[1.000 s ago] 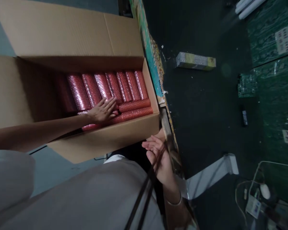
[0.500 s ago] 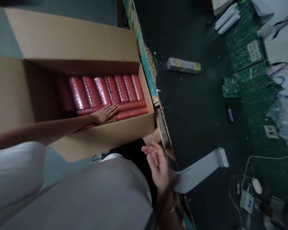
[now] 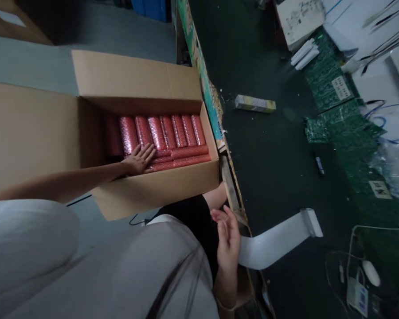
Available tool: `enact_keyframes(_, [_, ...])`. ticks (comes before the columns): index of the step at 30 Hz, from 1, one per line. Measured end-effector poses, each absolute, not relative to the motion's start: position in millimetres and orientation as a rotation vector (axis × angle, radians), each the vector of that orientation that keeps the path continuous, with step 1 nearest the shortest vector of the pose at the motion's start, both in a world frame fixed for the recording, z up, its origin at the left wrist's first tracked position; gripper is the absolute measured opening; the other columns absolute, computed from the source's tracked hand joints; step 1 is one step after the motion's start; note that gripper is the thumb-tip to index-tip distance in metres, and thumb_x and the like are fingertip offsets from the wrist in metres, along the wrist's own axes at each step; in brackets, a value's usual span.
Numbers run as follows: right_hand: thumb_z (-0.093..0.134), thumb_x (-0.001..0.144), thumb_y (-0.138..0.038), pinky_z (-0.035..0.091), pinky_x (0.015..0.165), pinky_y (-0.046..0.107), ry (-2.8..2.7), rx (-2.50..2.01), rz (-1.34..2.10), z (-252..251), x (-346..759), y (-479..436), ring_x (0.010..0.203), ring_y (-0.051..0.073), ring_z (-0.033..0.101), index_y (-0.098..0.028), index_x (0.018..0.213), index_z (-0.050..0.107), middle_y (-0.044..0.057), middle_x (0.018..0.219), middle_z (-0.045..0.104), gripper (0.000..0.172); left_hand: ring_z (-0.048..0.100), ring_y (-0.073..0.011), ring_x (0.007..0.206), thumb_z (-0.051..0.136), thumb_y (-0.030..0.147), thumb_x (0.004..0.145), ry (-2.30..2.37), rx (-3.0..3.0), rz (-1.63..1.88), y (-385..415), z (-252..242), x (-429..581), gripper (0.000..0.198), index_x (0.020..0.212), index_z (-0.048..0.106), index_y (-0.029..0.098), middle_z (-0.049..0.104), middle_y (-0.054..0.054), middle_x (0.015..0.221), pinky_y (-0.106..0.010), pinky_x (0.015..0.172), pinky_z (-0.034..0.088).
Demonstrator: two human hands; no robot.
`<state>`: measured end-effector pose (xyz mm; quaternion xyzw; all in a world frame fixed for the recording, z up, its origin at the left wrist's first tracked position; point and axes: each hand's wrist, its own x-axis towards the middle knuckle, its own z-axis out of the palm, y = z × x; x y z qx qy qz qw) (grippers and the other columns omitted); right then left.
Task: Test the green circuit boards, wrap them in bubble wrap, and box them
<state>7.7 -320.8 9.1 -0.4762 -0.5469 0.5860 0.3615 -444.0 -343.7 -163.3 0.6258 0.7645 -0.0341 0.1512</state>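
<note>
Inside an open cardboard box [image 3: 159, 193], my left hand [image 3: 138, 159] lies flat with spread fingers on red bubble-wrapped bundles [image 3: 189, 153]. Several more of these bundles [image 3: 157, 133] stand side by side in a row behind it. A darker bundle at the left end is in shadow. My right hand [image 3: 228, 235] is beside the table edge, palm turned up, fingers loosely bent and apart, with nothing seen in it. Close to its wrist, a wide pale strip [image 3: 275, 241] curves from the table edge to a folded end on the dark tabletop.
On the dark table [image 3: 269, 164] lie a small long block [image 3: 255, 104], a marker-like stick [image 3: 319, 164], green circuit boards [image 3: 349, 128] and white rolls [image 3: 305, 54]. A white mouse [image 3: 371, 272] and cables are at lower right. Another carton [image 3: 23, 22] stands at upper left.
The view has shifted, and the box now appears farther right and more of the floor shows. My left hand has slid left along the red bundles. My right hand stays by the table edge.
</note>
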Motion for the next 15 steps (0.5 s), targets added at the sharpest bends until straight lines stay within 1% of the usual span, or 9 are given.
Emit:
enact_keyframes(3, [0.062,0.103,-0.059,0.06,0.099,0.045,-1.412,-1.217,1.517,7,5,-333,0.11,0.025,0.075,-0.021,0.137,0.06,0.013,0.117,0.078,0.051,0.005,-0.0396,0.167,0.063,0.041,0.097,2.196,1.773,-0.08,-340,-160,-443,0.091,0.167,0.028,-0.006,0.013,-0.029,0.175,-0.059,0.133,-0.002])
enact_keyframes(5, [0.063,0.103,-0.06,0.06,0.099,0.044,-1.435,-1.213,1.535,5,10,-338,0.11,0.025,0.076,-0.021,0.136,0.062,0.013,0.118,0.078,0.051,0.004,-0.0389,0.167,0.063,0.042,0.099,2.221,1.743,-0.044,-339,-157,-444,0.089,0.169,0.028,-0.002,0.012,-0.028,0.176,-0.063,0.132,-0.002])
enact_keyframes(8, [0.065,0.102,-0.06,0.06,0.099,0.043,-1.43,-1.235,1.526,1,26,-340,0.109,0.024,0.076,-0.021,0.134,0.063,0.012,0.117,0.079,0.05,-0.003,-0.041,0.166,0.056,0.047,0.106,2.347,1.649,0.032,-340,-150,-450,0.086,0.171,0.023,0.001,0.0,-0.028,0.177,-0.072,0.128,0.0])
enact_keyframes(10, [0.065,0.101,-0.061,0.06,0.1,0.043,-1.401,-1.273,1.499,-3,35,-338,0.109,0.024,0.076,-0.021,0.133,0.064,0.013,0.116,0.079,0.051,-0.008,-0.0427,0.165,0.047,0.049,0.11,2.455,1.561,0.076,-344,-146,-459,0.085,0.17,0.017,-0.003,-0.007,-0.031,0.176,-0.077,0.124,0.003])
enact_keyframes(11, [0.065,0.101,-0.061,0.06,0.1,0.043,-1.385,-1.292,1.484,-5,38,-337,0.109,0.025,0.077,-0.02,0.133,0.064,0.013,0.116,0.08,0.052,-0.008,-0.0425,0.165,0.043,0.05,0.111,2.493,1.524,0.09,-347,-144,-464,0.085,0.17,0.014,-0.005,-0.008,-0.032,0.175,-0.079,0.123,0.004])
enact_keyframes(13, [0.065,0.1,-0.063,0.06,0.1,0.042,-1.362,-1.308,1.477,-6,40,-336,0.109,0.025,0.077,-0.02,0.132,0.064,0.013,0.116,0.08,0.054,-0.006,-0.0403,0.166,0.038,0.052,0.111,2.522,1.481,0.098,-355,-142,-475,0.086,0.168,0.015,-0.008,-0.004,-0.033,0.175,-0.077,0.124,0.007])
enact_keyframes(15, [0.065,0.1,-0.063,0.06,0.1,0.042,-1.356,-1.29,1.493,-6,38,-336,0.11,0.025,0.077,-0.019,0.132,0.064,0.014,0.116,0.08,0.054,0.002,-0.0373,0.166,0.034,0.058,0.107,2.504,1.462,0.089,-363,-141,-486,0.091,0.166,0.022,-0.01,0.005,-0.032,0.175,-0.068,0.128,0.011])
